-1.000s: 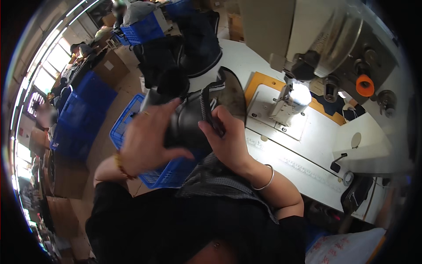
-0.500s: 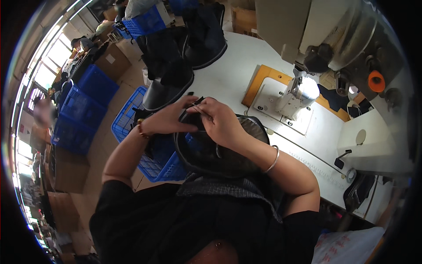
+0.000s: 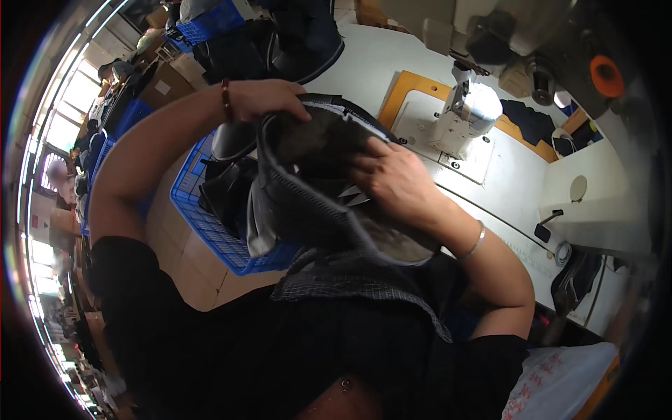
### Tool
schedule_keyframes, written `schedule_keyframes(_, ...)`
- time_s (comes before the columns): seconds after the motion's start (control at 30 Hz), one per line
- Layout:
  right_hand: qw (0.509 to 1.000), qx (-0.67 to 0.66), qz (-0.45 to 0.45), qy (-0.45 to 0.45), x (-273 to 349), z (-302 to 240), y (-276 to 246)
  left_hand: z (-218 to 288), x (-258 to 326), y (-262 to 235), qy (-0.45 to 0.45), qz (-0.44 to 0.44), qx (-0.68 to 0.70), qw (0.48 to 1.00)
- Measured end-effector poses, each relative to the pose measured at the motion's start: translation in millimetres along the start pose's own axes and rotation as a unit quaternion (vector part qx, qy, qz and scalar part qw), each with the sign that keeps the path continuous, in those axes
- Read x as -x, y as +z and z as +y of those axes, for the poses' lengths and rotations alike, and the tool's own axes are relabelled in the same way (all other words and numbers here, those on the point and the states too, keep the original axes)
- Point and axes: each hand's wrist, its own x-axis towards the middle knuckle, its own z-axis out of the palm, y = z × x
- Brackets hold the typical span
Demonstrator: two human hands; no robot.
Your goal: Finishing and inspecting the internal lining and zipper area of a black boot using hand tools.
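A black boot (image 3: 297, 210) with greyish fleece lining is tilted in front of me, its wide opening facing up. My left hand (image 3: 269, 100) is closed on the far left part of the rim, thumb over the edge. My right hand (image 3: 399, 180) reaches into the opening from the right, its fingers bent against the lining and the tips partly hidden. Two pointed silver blades, like those of thread snips (image 3: 357, 197), stick out beneath the right palm. Pale trim shows along the far edge of the opening.
A white sewing machine (image 3: 462, 122) stands on the white table (image 3: 364, 66) to the right. More black boots (image 3: 304, 42) stand at the table's far left. A blue basket (image 3: 199, 234) with dark pieces sits at left below the table. A white printed bag (image 3: 553, 381) lies lower right.
The boot has come up and its opening has turned toward me. My left hand has moved up and left onto the rim. My right hand has moved right and into the opening.
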Motion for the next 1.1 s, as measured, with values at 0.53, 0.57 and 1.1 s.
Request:
schedule_keyframes(0.53,0.987,0.083,-0.133,0.023,125,-38,-78,52,-40,112,-0.055,-0.128,0.208,0.968)
schedule_keyframes(0.57,0.988,0.082,-0.131,0.029,129,-37,-77,50,-47,115,-0.078,-0.149,0.262,0.950)
schedule_keyframes(1.1,0.950,0.012,0.058,0.307,143,-48,-52,2,-117,132,-0.118,-0.231,0.344,0.902)
